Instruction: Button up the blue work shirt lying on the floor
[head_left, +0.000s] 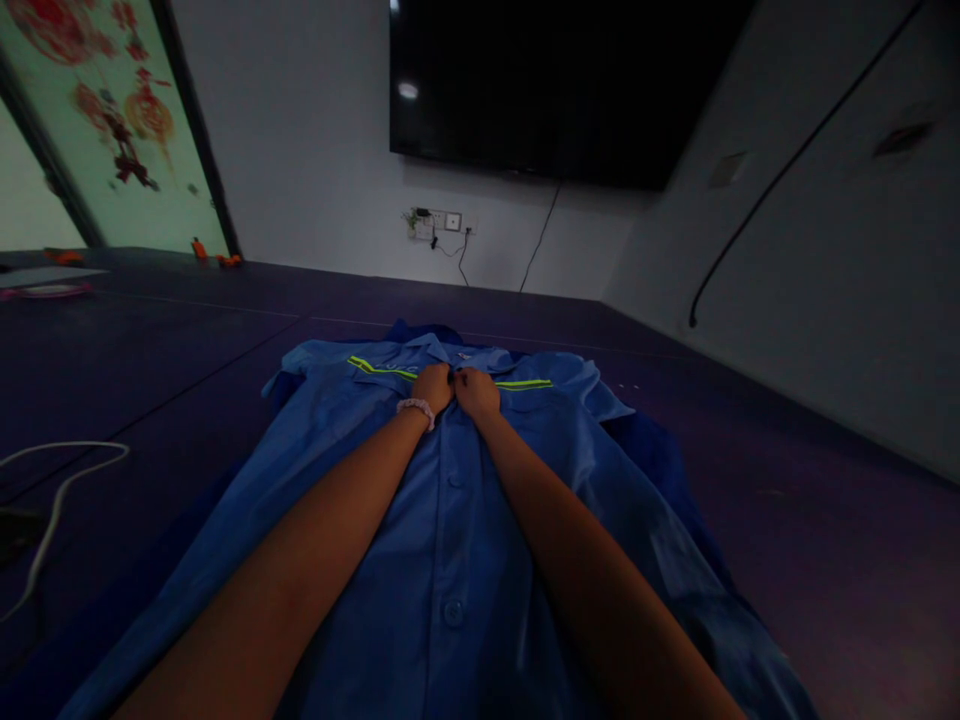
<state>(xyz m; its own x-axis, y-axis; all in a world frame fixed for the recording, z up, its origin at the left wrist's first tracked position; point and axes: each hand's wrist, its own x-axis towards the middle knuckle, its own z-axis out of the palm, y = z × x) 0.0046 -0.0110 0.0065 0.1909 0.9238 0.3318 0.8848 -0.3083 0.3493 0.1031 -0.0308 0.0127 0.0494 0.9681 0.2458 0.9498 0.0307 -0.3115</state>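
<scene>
A blue short-sleeved work shirt [375, 560] lies front up, its collar away from me. Yellow-green stripes cross its chest, and buttons run down the middle placket. Near the collar, my left hand [433, 388] and my right hand [477, 392] meet at the placket, fingers closed and pinching the shirt's front edges. A button between the fingertips is too small and dark to make out. On my left wrist sits a pale beaded band [417, 408]. Under the shirt, darker blue cloth [652, 460] shows at the sides and beyond the collar.
The shirt lies on a dark purple surface [787, 540]. A white cable [60, 500] curls at the left. Ahead, a large black screen [555, 90] hangs above wall sockets [442, 221] with cords. Small orange objects [199, 249] stand by the glass door at the far left.
</scene>
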